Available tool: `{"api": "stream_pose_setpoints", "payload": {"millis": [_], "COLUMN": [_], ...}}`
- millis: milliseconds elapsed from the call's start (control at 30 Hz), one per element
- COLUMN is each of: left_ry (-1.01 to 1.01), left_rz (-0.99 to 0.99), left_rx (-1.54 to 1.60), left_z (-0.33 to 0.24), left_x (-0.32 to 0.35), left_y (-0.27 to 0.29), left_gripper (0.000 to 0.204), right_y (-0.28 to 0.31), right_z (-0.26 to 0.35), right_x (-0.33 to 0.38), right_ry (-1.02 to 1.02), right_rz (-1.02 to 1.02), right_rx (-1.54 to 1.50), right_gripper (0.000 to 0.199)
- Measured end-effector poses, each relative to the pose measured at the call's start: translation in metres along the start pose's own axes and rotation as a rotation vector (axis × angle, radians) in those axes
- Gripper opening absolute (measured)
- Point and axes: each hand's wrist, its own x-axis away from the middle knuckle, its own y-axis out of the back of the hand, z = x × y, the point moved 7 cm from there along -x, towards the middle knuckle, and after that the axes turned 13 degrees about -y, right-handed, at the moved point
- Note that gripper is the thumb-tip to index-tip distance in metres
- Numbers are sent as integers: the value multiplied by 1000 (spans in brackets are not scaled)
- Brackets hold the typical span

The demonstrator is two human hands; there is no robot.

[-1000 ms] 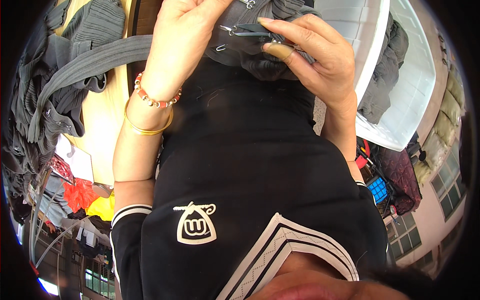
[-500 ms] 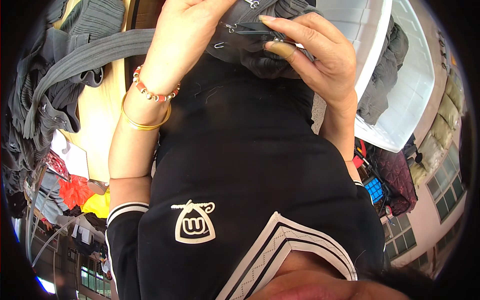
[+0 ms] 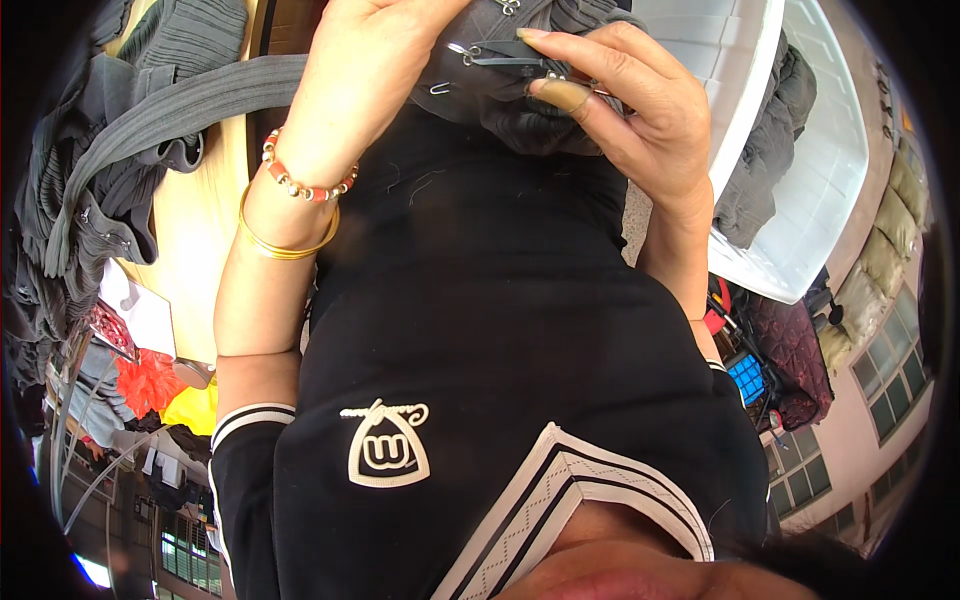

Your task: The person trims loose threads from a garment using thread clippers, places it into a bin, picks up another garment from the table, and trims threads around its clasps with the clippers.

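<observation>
My right hand (image 3: 640, 110) grips a pair of dark thread snips (image 3: 508, 52) between thumb and fingers, blades parted and pointing left. A tan covering or stain shows on the thumb's tip. By the blade tips is a small metal hook (image 3: 463, 52). Beneath lies a dark grey garment (image 3: 500, 115) gathered over my lap, with another metal hook (image 3: 439, 89) on it. My left hand (image 3: 385, 30) is raised at the top edge, left of the snips. Its fingertips run out of the picture, so what they hold is hidden. A third metal hook (image 3: 509, 7) shows between the hands.
Ribbed grey garments (image 3: 180, 95) are heaped on a light wooden table (image 3: 190, 290) at left, one long band reaching toward my lap. On the right stands a white plastic bin (image 3: 810, 210) with grey cloth (image 3: 750, 190) inside. A dark red quilted cover (image 3: 792, 345) is below it.
Both hands stay nearly in place. The small hook by the blade tips has tilted slightly, and my left forearm has shifted a touch to the left.
</observation>
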Motion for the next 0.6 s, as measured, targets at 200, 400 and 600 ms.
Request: {"api": "stream_pose_setpoints", "payload": {"millis": [200,400,600], "left_ry": [9,26,-106], "left_rz": [2,-2,157], "left_rx": [-8,10,363], "left_z": [1,2,17], "left_x": [0,-1,-11], "left_y": [1,1,0], "left_gripper": [10,10,14], "right_y": [-2,-4,1], "right_z": [-4,-8,-19], "right_x": [0,1,2], "right_ry": [-68,-14,-189], "right_rz": [22,1,-60], "right_rx": [-24,-52,-187], "right_gripper": [38,34,32]}}
